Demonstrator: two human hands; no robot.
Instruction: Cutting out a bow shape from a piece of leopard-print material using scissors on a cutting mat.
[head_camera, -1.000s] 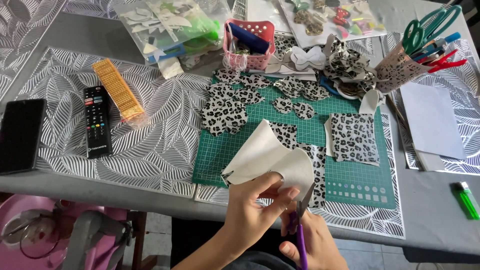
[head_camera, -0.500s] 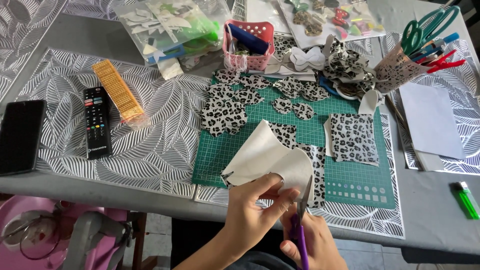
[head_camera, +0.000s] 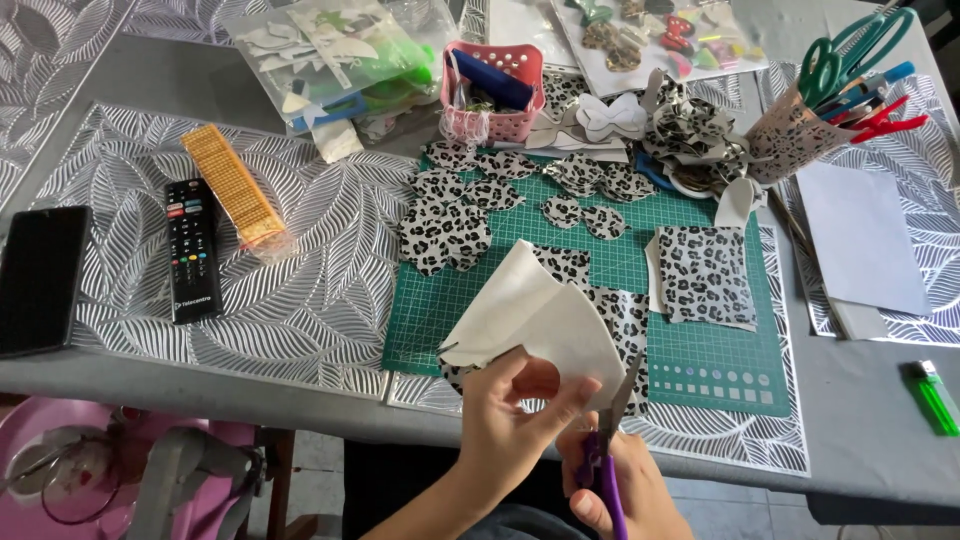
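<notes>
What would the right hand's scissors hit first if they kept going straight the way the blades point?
The right hand holds purple-handled scissors pointing up and slightly right. Their blades already meet the white-backed sheet held by the left hand. Beyond it likely comes the green cutting mat, though depth is unclear.

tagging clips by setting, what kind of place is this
Probably a home craft table: a green gridded cutting mat strewn with leopard-print fabric cut-outs, a patterned cup of scissors and pens, and purple-handled scissors cutting a white-backed sheet.
</notes>
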